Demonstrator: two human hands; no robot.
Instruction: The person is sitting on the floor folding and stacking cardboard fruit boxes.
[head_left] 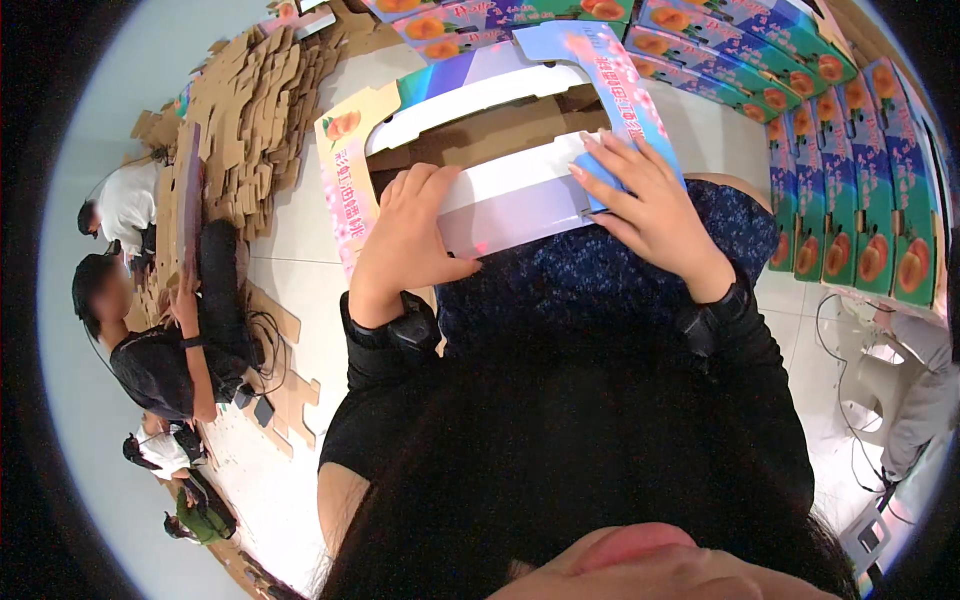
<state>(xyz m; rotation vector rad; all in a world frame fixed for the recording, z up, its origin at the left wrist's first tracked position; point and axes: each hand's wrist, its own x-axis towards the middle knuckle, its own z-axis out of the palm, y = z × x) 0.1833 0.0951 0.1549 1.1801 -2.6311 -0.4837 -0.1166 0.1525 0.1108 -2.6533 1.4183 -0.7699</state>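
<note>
A colourful cardboard fruit box (500, 100), printed with peaches and pink blossoms, rests open against my lap. Its white inner flap (520, 205) lies across the near side. My left hand (405, 240) grips the left end of that flap, fingers curled over its top edge. My right hand (650, 200) presses flat on the right end of the flap and the box's blue-pink side panel. The brown cardboard inside of the box shows between the white flaps.
Finished peach-printed boxes (850, 170) are stacked at the right and along the top. A heap of flat brown cardboard blanks (250, 100) lies at the upper left. Several other people (160, 340) sit on the floor at the left, one handling cardboard. Cables run at right.
</note>
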